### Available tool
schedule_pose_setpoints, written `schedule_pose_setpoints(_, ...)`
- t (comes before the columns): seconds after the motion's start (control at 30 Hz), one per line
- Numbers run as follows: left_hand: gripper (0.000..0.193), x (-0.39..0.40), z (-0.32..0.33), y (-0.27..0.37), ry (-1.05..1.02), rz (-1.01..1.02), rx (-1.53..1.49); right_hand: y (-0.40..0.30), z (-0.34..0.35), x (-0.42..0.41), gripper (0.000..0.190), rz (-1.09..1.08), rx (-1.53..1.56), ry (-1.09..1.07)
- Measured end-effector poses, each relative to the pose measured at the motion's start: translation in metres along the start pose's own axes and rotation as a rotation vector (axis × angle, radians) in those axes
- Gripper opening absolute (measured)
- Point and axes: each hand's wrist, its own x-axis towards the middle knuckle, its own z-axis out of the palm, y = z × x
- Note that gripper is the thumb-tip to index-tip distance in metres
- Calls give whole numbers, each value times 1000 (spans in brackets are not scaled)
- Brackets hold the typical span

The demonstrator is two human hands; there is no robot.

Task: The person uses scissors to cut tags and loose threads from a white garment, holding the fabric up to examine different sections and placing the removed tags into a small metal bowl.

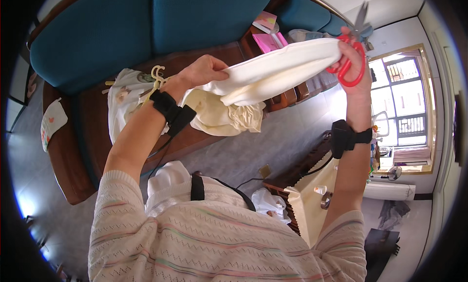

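Note:
A length of white cloth [278, 71] is stretched between my two hands, over the seat of a wooden sofa. My left hand [204, 73] pinches one end between thumb and fingers. At the upper right, my right hand [353, 66] grips the cloth's other end and also holds red-handled scissors [360, 20] with their blades pointing up. Below the stretch, a cream garment [223, 115] with a gathered edge hangs in folds; whether it joins the white cloth I cannot tell. Pale yellow clothes hangers [158, 79] lie behind my left wrist.
White printed fabric [124, 99] lies on the sofa seat [91, 124]. Blue cushions [204, 18] line its back, with a pink packet [268, 42] on the side shelf. At right stands a low table with a cream cover [310, 209], a paper cup [320, 189] and a nearby plastic bag [268, 203].

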Motion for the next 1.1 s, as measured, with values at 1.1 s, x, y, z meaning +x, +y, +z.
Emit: schedule_pose_setpoints(1.1,14,-79,-44,79,77,226,-329,-15,-80,-14,41,-115,59,203)
